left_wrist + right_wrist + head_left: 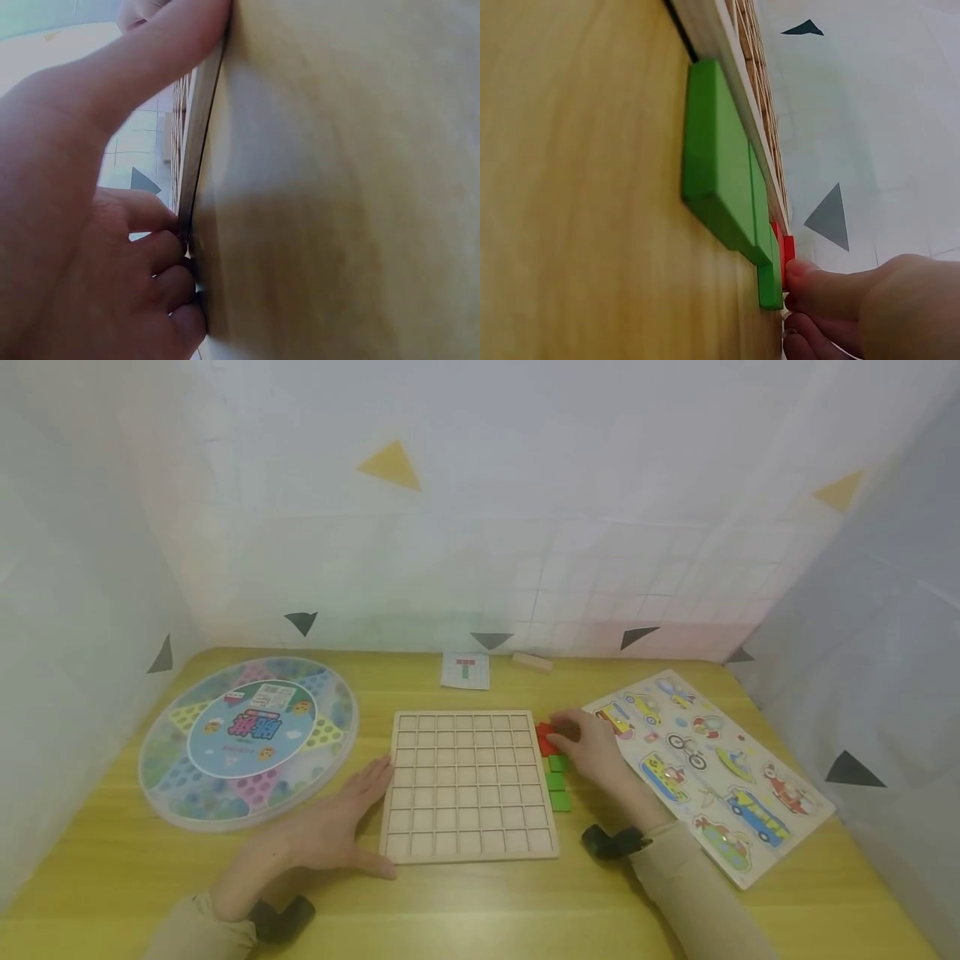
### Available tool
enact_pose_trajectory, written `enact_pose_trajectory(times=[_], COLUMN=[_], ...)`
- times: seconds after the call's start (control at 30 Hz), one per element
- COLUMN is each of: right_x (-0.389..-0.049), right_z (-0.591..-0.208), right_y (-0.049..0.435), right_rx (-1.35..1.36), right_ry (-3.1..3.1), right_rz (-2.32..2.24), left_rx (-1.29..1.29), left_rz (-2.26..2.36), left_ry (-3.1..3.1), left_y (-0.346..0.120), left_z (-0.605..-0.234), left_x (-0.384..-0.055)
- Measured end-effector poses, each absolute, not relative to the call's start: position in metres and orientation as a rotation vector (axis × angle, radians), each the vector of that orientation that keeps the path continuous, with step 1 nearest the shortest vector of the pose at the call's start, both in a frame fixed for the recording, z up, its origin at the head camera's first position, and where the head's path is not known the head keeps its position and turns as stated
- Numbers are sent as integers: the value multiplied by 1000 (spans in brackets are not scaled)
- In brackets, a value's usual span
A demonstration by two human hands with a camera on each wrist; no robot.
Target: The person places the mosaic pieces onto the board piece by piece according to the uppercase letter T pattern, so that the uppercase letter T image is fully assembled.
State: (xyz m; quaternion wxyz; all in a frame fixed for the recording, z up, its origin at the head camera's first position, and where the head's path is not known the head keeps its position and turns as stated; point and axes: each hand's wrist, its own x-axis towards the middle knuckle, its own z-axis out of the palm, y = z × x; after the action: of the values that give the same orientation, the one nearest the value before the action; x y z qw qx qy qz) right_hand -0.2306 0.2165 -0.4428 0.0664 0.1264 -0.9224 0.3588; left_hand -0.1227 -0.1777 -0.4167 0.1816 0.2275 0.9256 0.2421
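Observation:
A light wooden board (471,785) with a grid of square cells lies flat on the table. My left hand (322,831) rests at its left side, fingertips along the side edge and the thumb at the near left corner. In the left wrist view the thumb and fingers touch the board's edge. My right hand (600,756) pinches a red square tile (551,744) beside the board's far right edge. Red tiles overlap there, partly hidden by the fingers. Several green tiles (558,802) line the right edge nearer to me, large in the right wrist view.
A small card (465,671) with a red and green T pattern lies beyond the board, with a small wooden block (532,662) beside it. On the left is a round Chinese checkers box (345,760); on the right, a picture puzzle board (712,793).

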Motion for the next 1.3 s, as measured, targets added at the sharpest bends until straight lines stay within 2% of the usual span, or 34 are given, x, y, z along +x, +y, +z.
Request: enact_pose_trajectory(times=[0.3,0.77,1.3], right_x=[-230,-226,-220], right_z=[-443,-432,-421], right_y=[217,215,208], right_rx=[414,293,374], right_ry=[-2766,-2802,-2784], right_rz=[1074,1149,1187], left_rx=[653,651,615], left_rz=[694,703,643], left_ry=[2591,2588,2603], left_y=[-179,-178,-177], left_z=[-416,-412,-415], left_x=[-124,-123,-123])
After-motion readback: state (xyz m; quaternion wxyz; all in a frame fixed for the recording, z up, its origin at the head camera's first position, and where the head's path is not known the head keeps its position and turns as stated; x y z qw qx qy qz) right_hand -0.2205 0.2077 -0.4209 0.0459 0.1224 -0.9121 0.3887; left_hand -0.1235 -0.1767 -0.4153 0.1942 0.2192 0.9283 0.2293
